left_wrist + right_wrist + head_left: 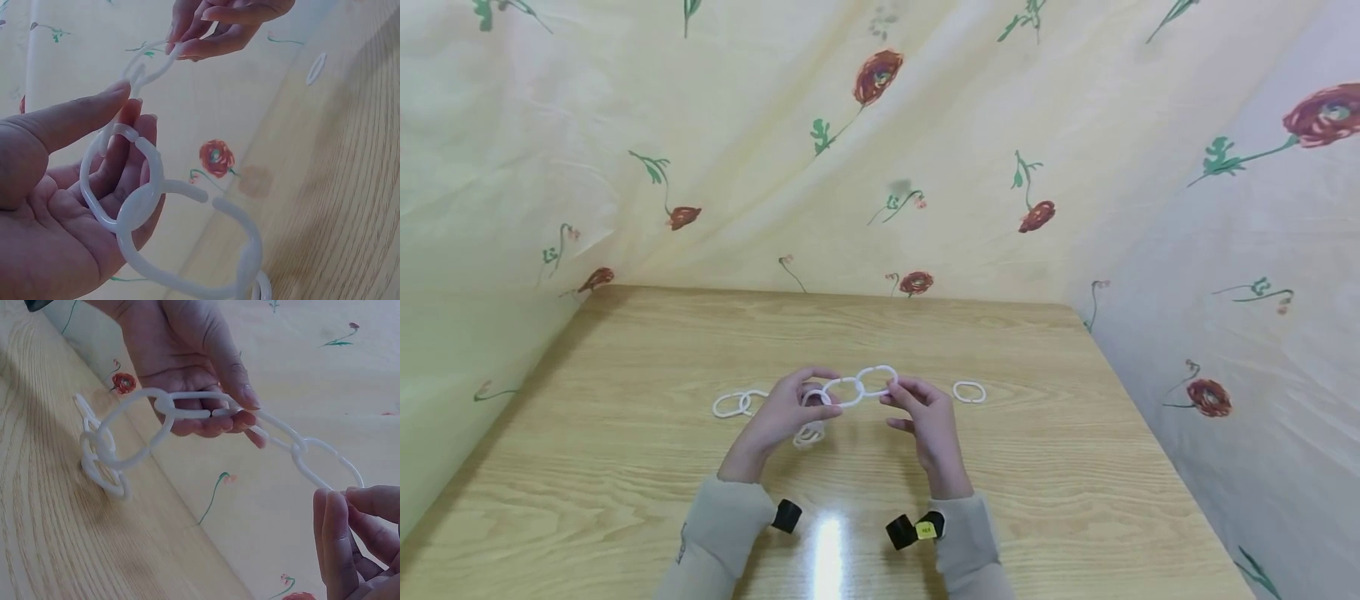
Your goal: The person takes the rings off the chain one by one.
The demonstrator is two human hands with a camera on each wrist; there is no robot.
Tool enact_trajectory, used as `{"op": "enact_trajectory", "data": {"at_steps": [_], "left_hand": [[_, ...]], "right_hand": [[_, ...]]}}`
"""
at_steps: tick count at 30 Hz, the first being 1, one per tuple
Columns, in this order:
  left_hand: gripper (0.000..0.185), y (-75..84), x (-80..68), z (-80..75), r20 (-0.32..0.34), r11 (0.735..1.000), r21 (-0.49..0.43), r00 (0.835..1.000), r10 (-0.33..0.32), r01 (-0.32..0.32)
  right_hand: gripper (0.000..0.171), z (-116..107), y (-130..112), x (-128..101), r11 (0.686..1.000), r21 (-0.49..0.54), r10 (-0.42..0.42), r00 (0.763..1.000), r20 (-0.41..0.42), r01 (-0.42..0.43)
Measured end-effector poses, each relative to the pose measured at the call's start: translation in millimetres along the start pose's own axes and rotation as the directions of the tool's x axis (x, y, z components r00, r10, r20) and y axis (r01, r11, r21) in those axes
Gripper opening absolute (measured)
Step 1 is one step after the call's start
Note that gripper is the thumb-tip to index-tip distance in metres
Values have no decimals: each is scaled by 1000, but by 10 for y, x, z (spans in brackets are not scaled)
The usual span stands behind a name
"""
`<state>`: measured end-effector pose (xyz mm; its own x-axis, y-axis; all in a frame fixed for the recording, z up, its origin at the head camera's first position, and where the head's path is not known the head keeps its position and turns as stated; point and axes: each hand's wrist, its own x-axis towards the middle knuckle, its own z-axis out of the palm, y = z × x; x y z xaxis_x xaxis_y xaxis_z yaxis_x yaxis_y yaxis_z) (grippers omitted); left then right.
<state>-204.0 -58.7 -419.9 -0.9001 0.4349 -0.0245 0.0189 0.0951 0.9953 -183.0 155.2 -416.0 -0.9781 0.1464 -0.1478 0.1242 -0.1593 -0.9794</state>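
Observation:
A chain of white plastic links [843, 392] stretches between both hands above the table. My left hand [792, 408] pinches one link between thumb and fingers. From it several joined links [136, 428] hang down toward the tabletop in the right wrist view. The end link [877, 381] is pinched by the thumb and fingertips of my right hand [927, 417]. Each link is an oval ring with a small gap in its side, as the hanging link [190, 237] shows in the left wrist view. Part of the chain is hidden behind the left hand.
One loose white link [969, 392] lies on the wooden table [1037, 467] to the right of the right hand. More joined links [730, 406] lie left of the left hand. A flowered cloth [737, 150] hangs behind the table and along its sides.

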Motion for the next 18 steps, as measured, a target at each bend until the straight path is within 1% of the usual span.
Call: {"op": "enact_trajectory", "data": {"at_steps": [7,11,18], "left_hand": [[45,-15,4,35,-108,999,51,994,-2,7],[42,-41,-1,65,-151,997,79,989,0,12],[41,-91,-28,70,-165,995,95,986,30,-15]], "right_hand": [[19,-10,31,7,998,-58,-10,1000,-4,9],[20,-18,65,10,997,-80,1,1000,-11,-2],[23,-16,103,-7,995,-102,1,1000,-14,-2]]}}
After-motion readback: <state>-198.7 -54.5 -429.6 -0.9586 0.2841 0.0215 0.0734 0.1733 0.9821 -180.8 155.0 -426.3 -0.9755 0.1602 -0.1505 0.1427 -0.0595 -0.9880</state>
